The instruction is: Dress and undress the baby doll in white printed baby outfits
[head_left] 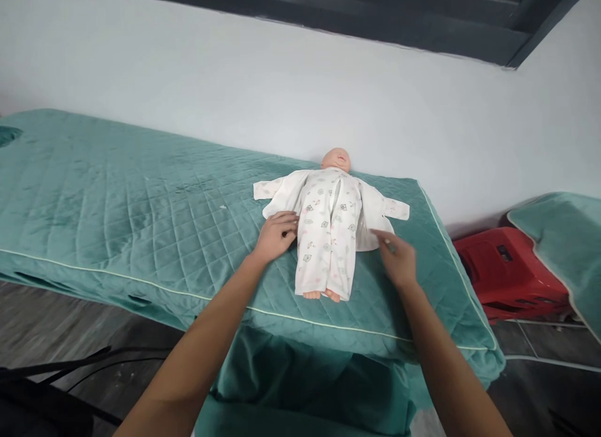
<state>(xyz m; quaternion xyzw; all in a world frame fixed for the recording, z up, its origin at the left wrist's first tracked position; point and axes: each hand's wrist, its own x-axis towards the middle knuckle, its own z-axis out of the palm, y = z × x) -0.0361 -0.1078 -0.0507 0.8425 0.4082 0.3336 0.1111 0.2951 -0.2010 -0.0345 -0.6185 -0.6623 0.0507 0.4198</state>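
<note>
A baby doll (336, 159) lies on its back on the green quilted bed, head toward the wall, bare feet toward me. White printed baby clothes (325, 236) cover its trunk and legs. Beneath and beside them a white baby shirt (375, 215) is spread, its sleeves out to both sides. My left hand (277, 235) rests at the shirt's left lower edge, fingers stretched toward the clothes and thumb apart. Over the shirt's right lower flap is my right hand (397, 255), index finger extended and slightly blurred; whether it touches the cloth is unclear.
The green quilted bed cover (141, 205) runs far to the left along a white wall (211, 74). Beyond the bed's right end stand a red plastic stool (511, 268) and another green cover (573, 236). A dark window frame (375, 17) is above.
</note>
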